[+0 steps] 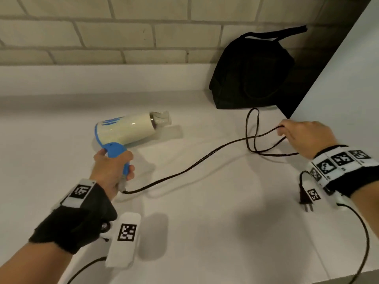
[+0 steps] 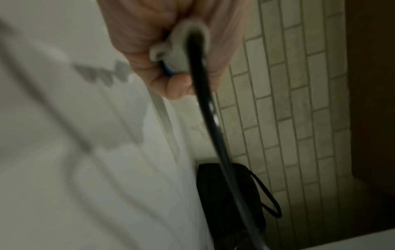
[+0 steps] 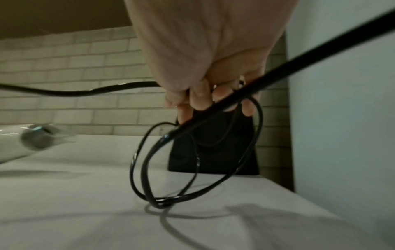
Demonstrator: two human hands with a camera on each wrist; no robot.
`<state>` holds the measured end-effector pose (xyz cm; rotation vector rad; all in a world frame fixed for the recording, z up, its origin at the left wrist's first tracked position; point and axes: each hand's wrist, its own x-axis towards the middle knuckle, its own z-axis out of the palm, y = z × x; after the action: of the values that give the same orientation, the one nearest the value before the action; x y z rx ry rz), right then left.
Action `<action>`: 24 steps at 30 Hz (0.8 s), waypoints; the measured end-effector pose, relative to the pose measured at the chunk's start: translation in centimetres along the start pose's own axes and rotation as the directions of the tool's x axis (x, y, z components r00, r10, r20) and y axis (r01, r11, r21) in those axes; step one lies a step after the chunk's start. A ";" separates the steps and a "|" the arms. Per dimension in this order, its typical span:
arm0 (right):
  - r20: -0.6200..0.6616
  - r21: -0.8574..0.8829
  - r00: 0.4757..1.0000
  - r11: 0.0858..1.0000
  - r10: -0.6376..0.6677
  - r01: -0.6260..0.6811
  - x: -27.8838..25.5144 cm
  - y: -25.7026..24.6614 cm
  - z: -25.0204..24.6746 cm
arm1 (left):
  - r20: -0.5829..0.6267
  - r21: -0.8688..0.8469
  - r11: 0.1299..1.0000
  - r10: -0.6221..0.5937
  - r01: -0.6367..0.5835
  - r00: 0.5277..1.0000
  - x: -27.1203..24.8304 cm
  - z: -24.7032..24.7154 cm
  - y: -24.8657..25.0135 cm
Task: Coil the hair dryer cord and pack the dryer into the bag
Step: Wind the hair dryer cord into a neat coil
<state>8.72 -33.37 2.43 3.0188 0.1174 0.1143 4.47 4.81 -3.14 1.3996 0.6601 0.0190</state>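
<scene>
A cream hair dryer (image 1: pixel 127 129) with a blue handle is held above the white counter, nozzle pointing right. My left hand (image 1: pixel 113 168) grips its handle; the handle's butt (image 2: pixel 181 50) shows between my curled fingers in the left wrist view. The black cord (image 1: pixel 184 171) runs from the handle across to my right hand (image 1: pixel 301 138), which holds two loops of cord (image 3: pixel 192 169) in its curled fingers. The plug (image 1: pixel 304 198) hangs below my right wrist. The black bag (image 1: pixel 252 72) stands at the back right against the tiled wall, also visible as the bag (image 3: pixel 213 152) behind the loops.
A white panel (image 1: pixel 338 89) rises on the right, close to the bag and my right hand. A tiled wall (image 1: pixel 102 33) backs the counter (image 1: pixel 205 232). A thin black cable (image 1: pixel 365 242) trails from my right wrist band towards the counter's front edge.
</scene>
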 end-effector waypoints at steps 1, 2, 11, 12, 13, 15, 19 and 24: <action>-0.037 -0.010 0.999 0.999 0.030 -0.031 0.0 0.7 -0.1 | -0.011 -0.026 1.000 0.009 -0.009 1.000 0.2 -0.3 0.2; -0.085 -0.022 0.995 0.999 0.044 -0.046 0.0 1.2 -0.1 | -0.021 -0.037 0.999 0.023 -0.024 1.000 0.3 -0.6 0.3; 0.115 0.444 0.912 0.801 0.394 -0.402 1.1 5.6 -1.8 | -0.114 0.079 0.988 0.137 -0.129 0.984 -0.4 -2.7 -1.7; 0.112 0.490 0.910 0.774 0.399 -0.400 1.2 5.0 -2.1 | -0.109 0.081 0.988 0.139 -0.131 0.984 -0.5 -2.2 -2.2; 0.093 0.526 0.916 0.762 0.390 -0.378 1.4 4.4 -2.3 | -0.094 0.099 0.986 0.146 -0.137 0.985 -0.6 -1.6 -2.6; 0.059 0.565 0.927 0.753 0.370 -0.337 1.7 3.0 -2.9 | -0.040 0.150 0.977 0.161 -0.153 0.986 -0.7 -0.4 -3.2; 0.070 0.599 0.961 0.759 0.268 -0.255 2.2 0.8 -4.0 | 0.053 0.234 0.962 0.130 -0.139 0.990 -0.4 0.4 -3.4; 0.114 0.489 0.983 0.853 0.146 -0.183 1.3 -2.7 -4.6 | 0.080 0.587 0.783 0.196 -0.205 0.977 -1.8 -0.3 -2.1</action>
<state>9.43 -30.11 6.73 3.5439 -0.1466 -0.0180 2.08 3.97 -4.26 2.0775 0.5168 -0.0322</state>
